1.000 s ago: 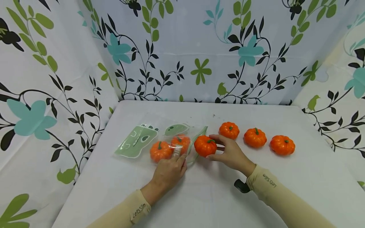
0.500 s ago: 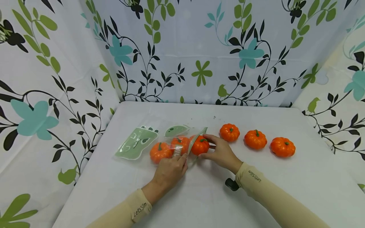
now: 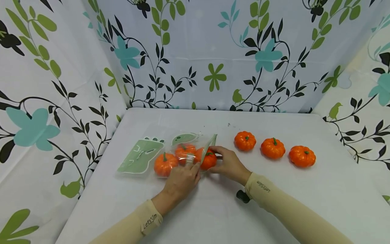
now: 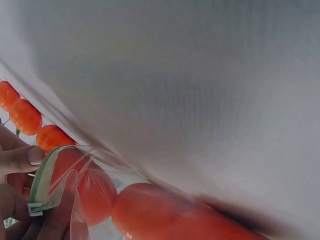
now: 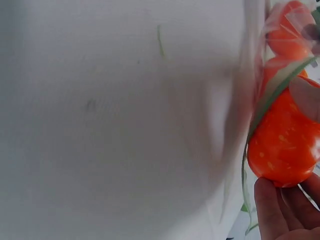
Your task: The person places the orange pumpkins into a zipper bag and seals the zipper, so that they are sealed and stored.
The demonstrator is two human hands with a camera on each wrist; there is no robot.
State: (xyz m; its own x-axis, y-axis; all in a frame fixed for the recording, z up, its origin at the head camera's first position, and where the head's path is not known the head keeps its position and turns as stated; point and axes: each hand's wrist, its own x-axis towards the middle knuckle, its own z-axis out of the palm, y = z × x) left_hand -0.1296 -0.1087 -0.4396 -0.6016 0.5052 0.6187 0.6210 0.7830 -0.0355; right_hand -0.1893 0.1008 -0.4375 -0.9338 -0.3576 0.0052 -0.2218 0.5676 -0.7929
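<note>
A clear zip bag [image 3: 141, 156] with a green print lies on the table, two orange toy pumpkins [image 3: 165, 165] inside it. My left hand [image 3: 181, 181] pinches the near side of its mouth, close to the green zip strip [image 4: 44, 180]. At that mouth my right hand [image 3: 228, 165] grips another small pumpkin [image 5: 285, 142], thumb above and fingers below in the right wrist view. This pumpkin is partly inside, with the green strip across it. My left palm and the bag film hide some of the bag's contents.
Three more toy pumpkins stand in a slanting row to the right: a back one [image 3: 245, 141], a middle one [image 3: 273, 148] and a front one [image 3: 302, 156]. The white table [image 3: 213, 217] is enclosed by a leaf-patterned curtain [image 3: 195, 51].
My right hand has moved left, bringing its pumpkin from outside the mouth to partly inside the bag. The bag and its two pumpkins have shifted slightly left. My left hand keeps its pinch.
</note>
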